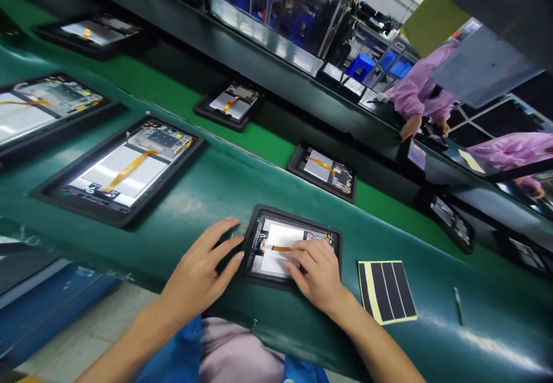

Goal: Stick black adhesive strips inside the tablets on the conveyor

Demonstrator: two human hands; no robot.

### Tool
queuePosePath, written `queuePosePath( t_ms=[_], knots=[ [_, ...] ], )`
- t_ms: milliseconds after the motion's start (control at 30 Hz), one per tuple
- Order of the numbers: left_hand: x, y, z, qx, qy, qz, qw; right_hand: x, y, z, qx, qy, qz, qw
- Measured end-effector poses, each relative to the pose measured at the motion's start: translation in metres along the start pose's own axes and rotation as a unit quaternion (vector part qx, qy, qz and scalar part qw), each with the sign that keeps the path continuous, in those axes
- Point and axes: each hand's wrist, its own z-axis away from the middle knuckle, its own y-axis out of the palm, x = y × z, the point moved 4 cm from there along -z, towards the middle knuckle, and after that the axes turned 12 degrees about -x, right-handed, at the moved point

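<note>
An opened tablet in a black tray lies on the green conveyor belt right in front of me. My left hand rests flat beside the tray's left edge, fingers stretched out and touching the rim. My right hand lies on the tablet's white inner panel, fingers curled down and pressing near an orange flex cable. I cannot make out anything held in those fingers.
A yellow sheet with black adhesive strips lies right of the tray, a thin tool beyond it. More open tablets in trays ride the belt left and behind. People in pink coats work at the far right.
</note>
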Motion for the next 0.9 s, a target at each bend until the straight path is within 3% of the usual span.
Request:
queuePosePath(
  t_ms=[200,500,667,900],
  knots=[
    [-0.010,0.030,-0.011,0.012,-0.021,-0.045,0.999,-0.003,0.021,-0.011,-0.002,-0.075,0.002,0.997],
    [-0.020,0.060,-0.015,0.051,-0.059,-0.099,0.992,-0.006,0.026,-0.008,0.019,-0.107,0.031,0.994],
    [-0.019,0.056,-0.019,0.035,-0.056,-0.106,0.992,-0.005,0.029,-0.011,0.012,-0.113,0.029,0.993],
    [-0.014,0.032,-0.003,0.044,-0.010,-0.051,0.998,-0.006,0.034,-0.007,0.028,-0.120,0.027,0.992]
  ],
)
